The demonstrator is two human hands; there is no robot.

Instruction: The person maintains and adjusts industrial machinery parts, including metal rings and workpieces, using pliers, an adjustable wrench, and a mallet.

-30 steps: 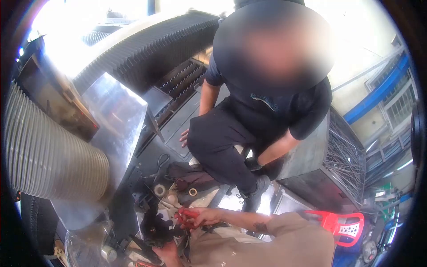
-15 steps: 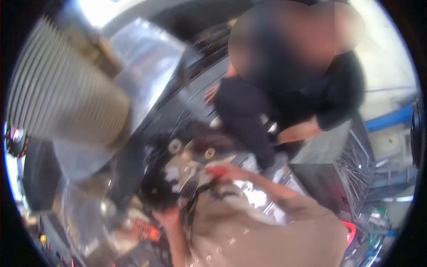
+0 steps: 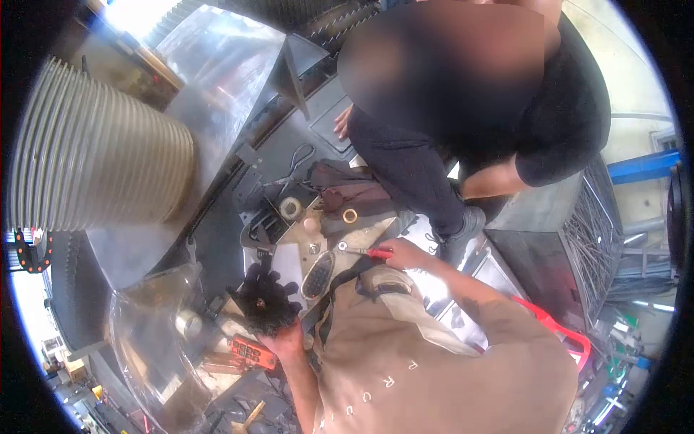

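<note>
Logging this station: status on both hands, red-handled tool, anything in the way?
Left hand at black part, grip unclear. Right hand holding red-handled tool, metal end pointing away. Co-worker's shoe near right hand, possible obstruction.

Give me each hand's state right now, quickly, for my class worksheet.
Left hand: holding the dark knobbly part, fingers mostly hidden.
Right hand: closed, holding the red-handled tool.

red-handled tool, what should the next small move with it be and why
Perhaps lay the red-handled tool down on the light board, freeing the right hand: the tool's metal end shows against that board, away from the dark piece in the left hand.
</note>
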